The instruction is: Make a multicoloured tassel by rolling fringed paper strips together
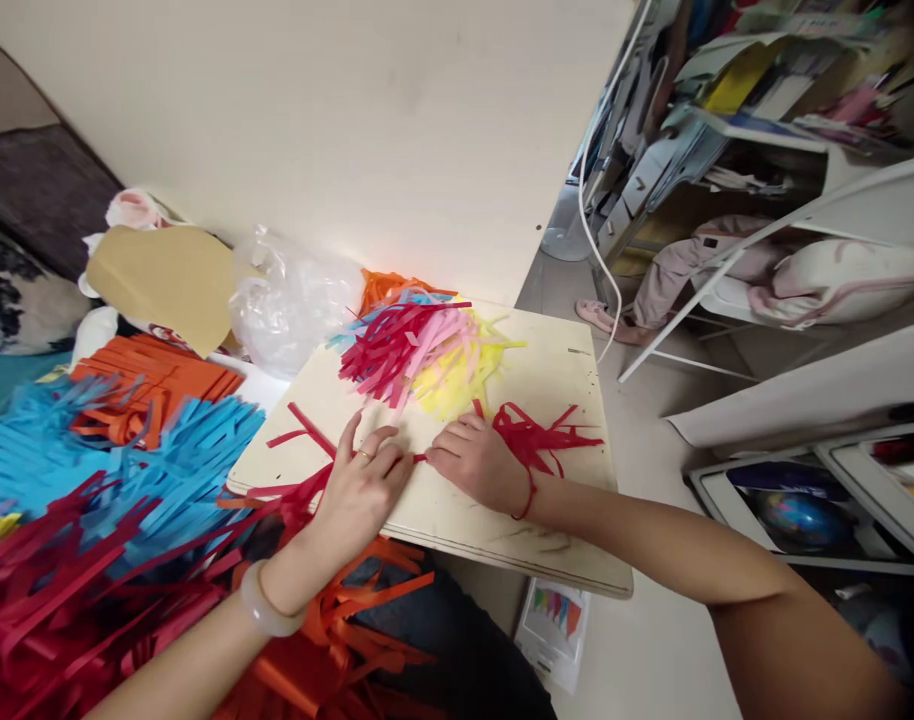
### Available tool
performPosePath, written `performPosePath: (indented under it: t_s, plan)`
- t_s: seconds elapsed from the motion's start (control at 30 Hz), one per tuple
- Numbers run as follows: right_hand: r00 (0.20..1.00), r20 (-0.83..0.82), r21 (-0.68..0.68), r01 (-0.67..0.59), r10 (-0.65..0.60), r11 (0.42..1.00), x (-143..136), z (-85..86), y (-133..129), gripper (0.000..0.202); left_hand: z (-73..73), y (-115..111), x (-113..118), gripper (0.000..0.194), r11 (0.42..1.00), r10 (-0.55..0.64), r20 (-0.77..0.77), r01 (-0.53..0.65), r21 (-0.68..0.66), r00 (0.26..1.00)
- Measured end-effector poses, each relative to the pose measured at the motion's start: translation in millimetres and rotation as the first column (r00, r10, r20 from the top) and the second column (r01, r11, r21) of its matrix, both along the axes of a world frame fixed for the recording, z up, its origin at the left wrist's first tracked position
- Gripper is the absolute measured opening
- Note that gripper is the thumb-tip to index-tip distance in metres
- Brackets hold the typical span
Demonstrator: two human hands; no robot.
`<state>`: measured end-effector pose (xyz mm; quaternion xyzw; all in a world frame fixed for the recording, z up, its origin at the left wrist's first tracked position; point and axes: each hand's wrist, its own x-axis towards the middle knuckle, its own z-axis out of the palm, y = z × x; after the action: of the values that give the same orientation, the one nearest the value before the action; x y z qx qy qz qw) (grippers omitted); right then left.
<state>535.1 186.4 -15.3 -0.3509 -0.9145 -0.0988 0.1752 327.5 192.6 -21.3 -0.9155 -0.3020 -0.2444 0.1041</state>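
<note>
Both hands work on a red fringed paper tassel (536,437) on a pale wooden board (569,370). My left hand (367,480), with a ring and a pale bangle, is closed over its middle, index finger partly raised. My right hand (478,462) pinches the same tassel just across from it, a thin twisted red length showing between them. Loose red strips fan out beyond each hand. Just past my fingers lies a pile of fringed tassels (427,350) in red, pink, yellow, blue and orange.
Blue fringed paper (194,460), orange paper sheets (157,380) and red fringe (59,600) heap at the left. A clear plastic bag (292,300) sits behind the board. A packet (553,630) lies below it. At right stand a white-framed chair (727,260) and a rack (809,500).
</note>
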Motion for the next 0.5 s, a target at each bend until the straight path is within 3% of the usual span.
performPosePath:
  t_s: [0.27, 0.4, 0.5]
  plan:
    - [0.958, -0.28, -0.167, 0.007, -0.055, 0.986, 36, -0.4, -16, 0.015, -7.3, -7, -12, 0.012, 0.995, 0.043, 0.088, -0.035, -0.095, 0.995]
    - [0.888, -0.428, -0.344, 0.015, -0.171, 0.939, 41, -3.2, -17, 0.013, -8.7, -4, -18, 0.007, 0.987, 0.052, 0.255, -0.01, -0.161, 0.966]
    - [0.862, -0.444, -0.438, 0.03, -0.245, 0.898, 42, -2.7, -15, 0.015, -9.6, -1, -22, 0.003, 0.966, 0.067, 0.322, 0.018, -0.256, 0.944]
